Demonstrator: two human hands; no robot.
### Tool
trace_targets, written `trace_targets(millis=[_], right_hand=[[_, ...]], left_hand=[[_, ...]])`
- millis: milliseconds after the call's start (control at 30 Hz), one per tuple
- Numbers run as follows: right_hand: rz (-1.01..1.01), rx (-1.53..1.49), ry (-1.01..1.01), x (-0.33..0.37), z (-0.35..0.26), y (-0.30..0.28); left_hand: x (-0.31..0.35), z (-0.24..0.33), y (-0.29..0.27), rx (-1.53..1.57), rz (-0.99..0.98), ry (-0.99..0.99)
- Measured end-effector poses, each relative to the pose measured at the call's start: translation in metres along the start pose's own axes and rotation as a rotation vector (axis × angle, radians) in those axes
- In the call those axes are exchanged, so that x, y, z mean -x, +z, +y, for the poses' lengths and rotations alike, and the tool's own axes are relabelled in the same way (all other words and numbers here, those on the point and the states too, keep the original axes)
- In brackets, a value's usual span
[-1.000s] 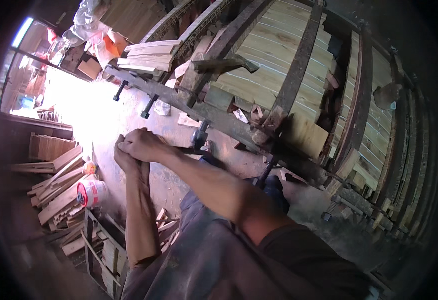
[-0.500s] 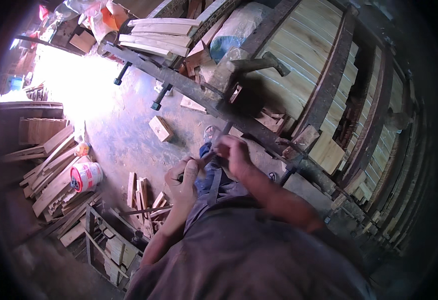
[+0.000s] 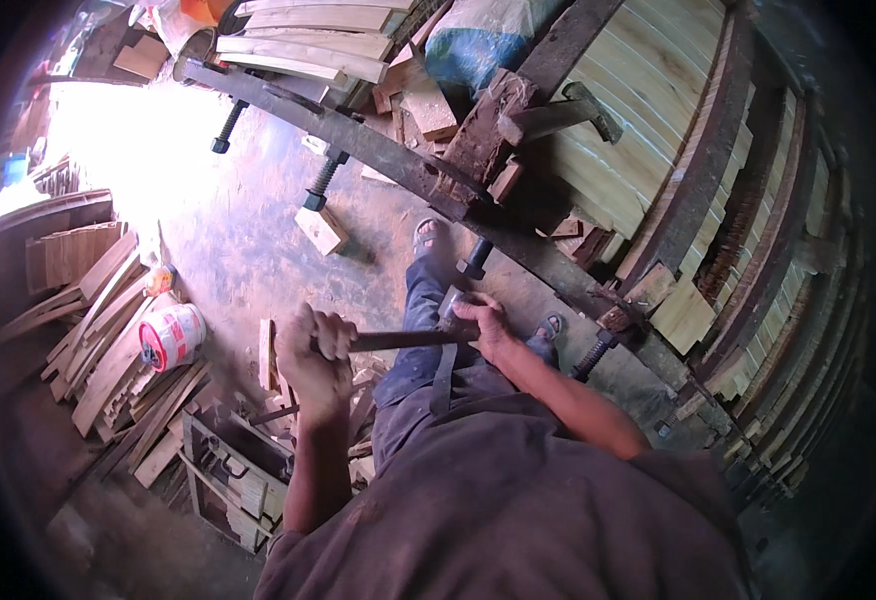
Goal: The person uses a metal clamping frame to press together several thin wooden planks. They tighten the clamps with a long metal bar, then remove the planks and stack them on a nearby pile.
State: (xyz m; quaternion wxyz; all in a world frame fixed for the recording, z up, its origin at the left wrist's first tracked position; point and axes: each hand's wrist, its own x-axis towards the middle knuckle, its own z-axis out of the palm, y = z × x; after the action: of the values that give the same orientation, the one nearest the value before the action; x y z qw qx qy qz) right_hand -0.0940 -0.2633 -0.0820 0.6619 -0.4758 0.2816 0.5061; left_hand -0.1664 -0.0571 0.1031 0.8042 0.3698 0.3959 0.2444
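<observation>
Workshop floor (image 3: 248,235) is lying below as left hand (image 3: 318,355) and right hand (image 3: 486,322) are gripping opposite ends of a dark bar tool (image 3: 398,340) above the legs (image 3: 424,290), risking slipping if either grip loosens.

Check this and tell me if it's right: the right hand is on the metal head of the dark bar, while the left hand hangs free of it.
Not quite: the left hand isn't free; in the head view it grips the dark bar near its other end. The right hand is indeed on the metal head.
</observation>
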Motion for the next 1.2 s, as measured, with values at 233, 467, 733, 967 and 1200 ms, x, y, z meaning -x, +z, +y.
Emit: trace_targets(millis=[233, 467, 733, 967, 1200], right_hand=[[0.364, 0.377, -0.187, -0.015, -0.018, 0.015], [0.646, 0.584, -0.249, -0.039, 0.010, 0.016], [0.647, 0.514, -0.043, 0.007, -0.041, 0.055], [0.408, 0.262, -0.217, -0.016, -0.017, 0.009], [0.448, 0.340, -0.184, -0.022, -0.022, 0.018]], left_hand=[[-0.119, -0.024, -0.069, 0.220, 0.318, -0.177], [-0.194, -0.072, -0.120, 0.194, 0.462, -0.333], [-0.201, -0.065, -0.113, 0.173, 0.490, -0.415], [-0.128, -0.011, -0.070, 0.200, 0.058, -0.341], [-0.171, -0.021, -0.066, 0.267, 0.083, -0.397]])
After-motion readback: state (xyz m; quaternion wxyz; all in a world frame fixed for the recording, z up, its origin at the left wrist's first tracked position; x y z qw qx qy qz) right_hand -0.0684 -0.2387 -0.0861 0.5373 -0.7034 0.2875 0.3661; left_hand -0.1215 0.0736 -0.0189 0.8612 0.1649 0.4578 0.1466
